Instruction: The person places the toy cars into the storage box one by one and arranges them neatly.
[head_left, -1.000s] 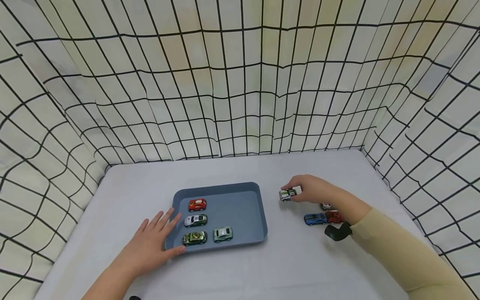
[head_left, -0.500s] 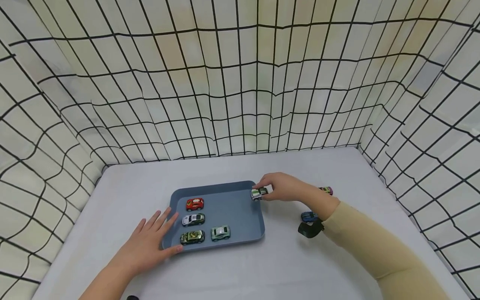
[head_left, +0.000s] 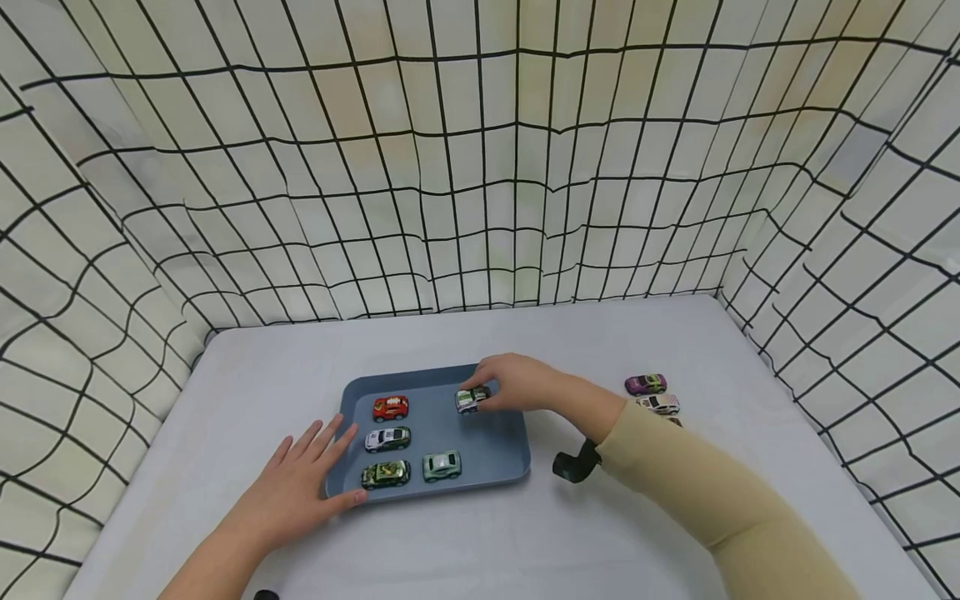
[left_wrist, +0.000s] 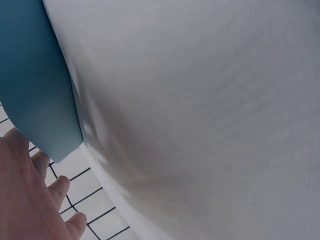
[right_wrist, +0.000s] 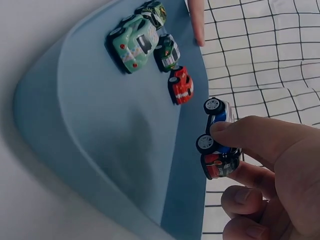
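My right hand [head_left: 519, 383] pinches a small white-and-green toy car [head_left: 472, 399] between thumb and fingers, over the back right part of the blue-grey tray [head_left: 487, 467]. The right wrist view shows this car's blue side and dark wheels, with a shadow on the tray floor beneath. My left hand [head_left: 300, 492] lies with fingers spread at the tray's left rim, thumb at the front left corner. Inside the tray, a red toy car [head_left: 391, 407], a white-and-dark one [head_left: 387, 439] and a camouflage one [head_left: 386, 474] form a left column. A mint-green car [head_left: 442, 466] stands right of the camouflage one.
Right of the tray on the white table [head_left: 450, 550] stand a purple toy car [head_left: 646, 383] and a white patterned one [head_left: 659, 404], with another partly hidden behind the right sleeve [head_left: 675, 483]. Black-gridded white netting [head_left: 480, 208] encloses the back and sides.
My right hand has carried the white-and-green toy car leftward from the table right of the tray to above the tray's interior. My left hand stays at the tray's left rim.
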